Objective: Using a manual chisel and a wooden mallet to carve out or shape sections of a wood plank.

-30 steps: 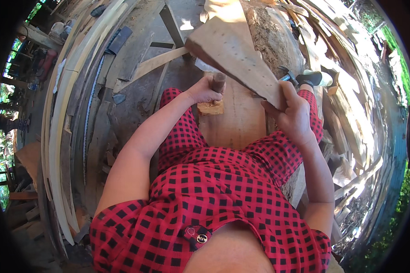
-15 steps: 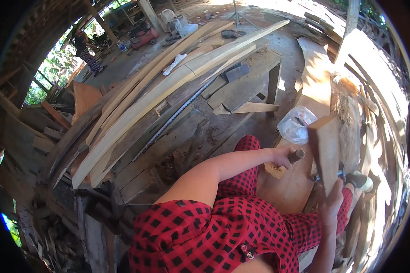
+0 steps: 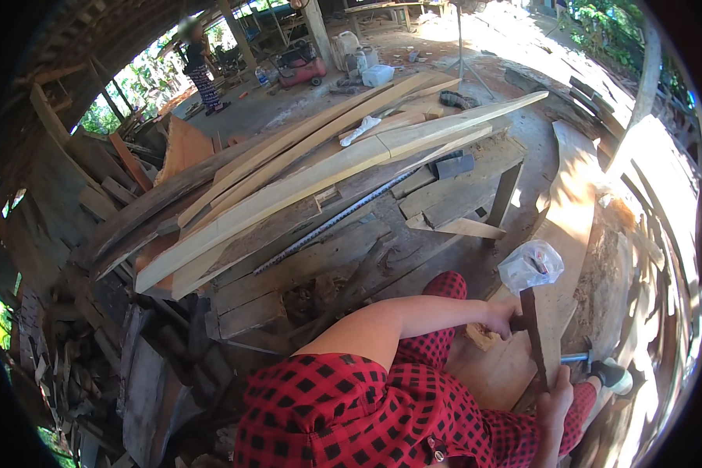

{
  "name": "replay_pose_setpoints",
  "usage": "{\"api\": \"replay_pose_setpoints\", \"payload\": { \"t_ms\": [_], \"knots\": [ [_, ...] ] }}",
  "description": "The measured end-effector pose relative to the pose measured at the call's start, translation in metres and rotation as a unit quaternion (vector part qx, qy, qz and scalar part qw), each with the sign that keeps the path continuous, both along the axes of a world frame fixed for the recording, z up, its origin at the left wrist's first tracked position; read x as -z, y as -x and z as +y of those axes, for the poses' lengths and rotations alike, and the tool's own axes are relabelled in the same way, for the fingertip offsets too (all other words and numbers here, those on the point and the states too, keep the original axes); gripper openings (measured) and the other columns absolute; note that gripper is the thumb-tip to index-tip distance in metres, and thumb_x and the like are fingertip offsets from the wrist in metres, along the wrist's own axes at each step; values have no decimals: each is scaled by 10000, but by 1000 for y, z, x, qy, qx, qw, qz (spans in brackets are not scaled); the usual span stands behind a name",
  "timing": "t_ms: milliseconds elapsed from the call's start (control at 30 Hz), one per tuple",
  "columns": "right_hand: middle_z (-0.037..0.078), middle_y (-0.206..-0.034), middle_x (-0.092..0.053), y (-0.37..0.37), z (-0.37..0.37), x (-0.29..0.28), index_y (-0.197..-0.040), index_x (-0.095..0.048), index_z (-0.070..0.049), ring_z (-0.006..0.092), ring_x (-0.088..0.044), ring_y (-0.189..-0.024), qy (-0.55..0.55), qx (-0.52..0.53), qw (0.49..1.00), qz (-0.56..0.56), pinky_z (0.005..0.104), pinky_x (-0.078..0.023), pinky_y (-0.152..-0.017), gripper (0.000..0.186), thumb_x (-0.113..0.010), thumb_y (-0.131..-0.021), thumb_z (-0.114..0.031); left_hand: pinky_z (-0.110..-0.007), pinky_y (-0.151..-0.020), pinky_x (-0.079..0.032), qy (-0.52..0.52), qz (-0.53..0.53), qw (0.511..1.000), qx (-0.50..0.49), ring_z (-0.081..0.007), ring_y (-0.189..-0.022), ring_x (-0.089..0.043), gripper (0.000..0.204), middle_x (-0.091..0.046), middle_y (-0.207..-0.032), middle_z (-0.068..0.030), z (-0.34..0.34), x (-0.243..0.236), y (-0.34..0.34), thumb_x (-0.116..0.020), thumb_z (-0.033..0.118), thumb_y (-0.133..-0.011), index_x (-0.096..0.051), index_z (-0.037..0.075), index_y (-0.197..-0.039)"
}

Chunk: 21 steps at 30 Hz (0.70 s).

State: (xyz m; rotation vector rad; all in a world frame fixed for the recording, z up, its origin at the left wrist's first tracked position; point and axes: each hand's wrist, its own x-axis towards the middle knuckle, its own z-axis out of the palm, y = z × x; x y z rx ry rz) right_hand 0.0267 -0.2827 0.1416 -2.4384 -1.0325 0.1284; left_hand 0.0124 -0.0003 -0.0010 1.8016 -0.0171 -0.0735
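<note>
My left hand (image 3: 504, 314) is closed round a short, round wooden handle (image 3: 517, 322), whose end sticks out beside a board; the rest of it is hidden. With my right hand (image 3: 555, 398) I grip the lower end of that thick wooden board (image 3: 551, 324), which stands tilted upright, its dark narrow edge facing left. The handle's end touches or nearly touches this edge; I cannot tell which. Below the left hand lies a rough, pale wood chunk (image 3: 482, 337) on a wide plank (image 3: 476, 366). Behind the board's top sits a clear plastic bag (image 3: 531, 266).
A blue-handled tool (image 3: 576, 357) lies right of the board, by my foot (image 3: 615, 377). Long planks (image 3: 312, 183) rest on a low wooden bench (image 3: 327, 253) at left, with a white cloth (image 3: 360, 130) on them. Another person (image 3: 200, 74) stands far back, near a red machine (image 3: 300, 66).
The view has shifted, so the scene sits lower and further right. The board has turned to show its dark edge more, and my left hand with the handle has come closer to it.
</note>
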Motion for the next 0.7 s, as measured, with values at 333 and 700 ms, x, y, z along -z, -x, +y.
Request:
{"api": "replay_pose_setpoints", "payload": {
  "t_ms": [333,700],
  "knots": [
    [203,-670,-579,16,3,0,-967,-471,-32,396,-601,-643,-96,54,992,-59,402,-461,-581,336,-694,-719,-69,-292,-504,-434,19,-34,994,100,-84,-589,-528,182,-551,-617,10,-10,-39,1,-686,5,-591,-563,41,-720],
    [56,-636,-538,19,46,73,-890,-506,-15,119,-518,-462,-332,206,815,427,266,-442,-401,209,-665,-807,-122,-286,-630,-476,44,69,996,41,-116,-668,-567,166,-577,-717,-10,4,-41,16,-661,6,-659,-563,52,-784]
  ]
}}
